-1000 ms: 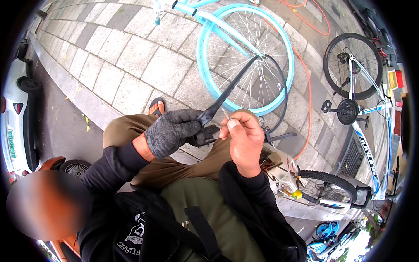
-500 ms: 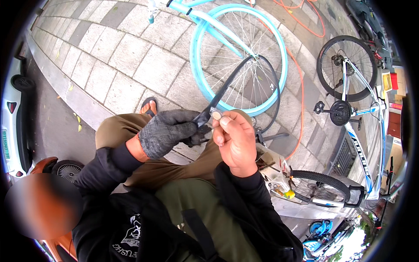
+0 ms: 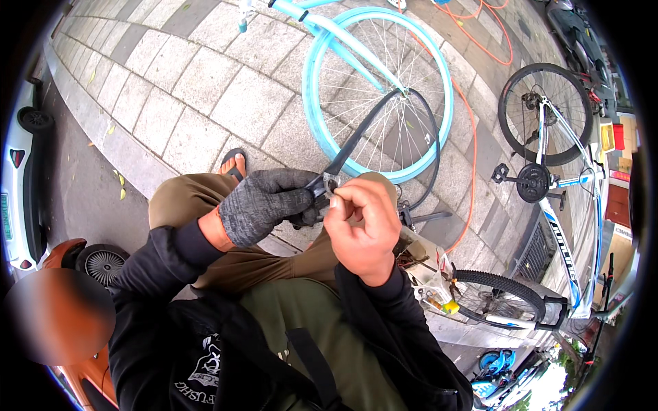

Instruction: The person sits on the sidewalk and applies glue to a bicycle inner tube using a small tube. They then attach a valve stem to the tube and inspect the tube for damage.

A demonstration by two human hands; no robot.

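Note:
My left hand (image 3: 264, 209), in a dark grey knit glove, is closed around a black bicycle inner tube (image 3: 360, 130). From it the tube runs up to the hub of a light blue wheel (image 3: 310, 96) and loops back down on the wheel's right side. A small silvery piece (image 3: 332, 183), which looks like a patch with clear film, lies against the held part of the tube. Bare, with thumb and forefinger pinched together, my right hand (image 3: 367, 222) is at the edge of that piece. The fingertips partly cover it.
Orange hose (image 3: 473, 164) runs across the paving right of the wheel. A white-and-blue bicycle (image 3: 565, 253) lies or stands at the right. Near my right knee are a plastic bag (image 3: 425, 274) and a black tyre (image 3: 504, 284). Cars line the left, beyond the kerb (image 3: 103, 130).
My right hand has turned over, from thumb up with a round pale piece at its fingertips to a pinch against the tube. The left hand keeps its hold.

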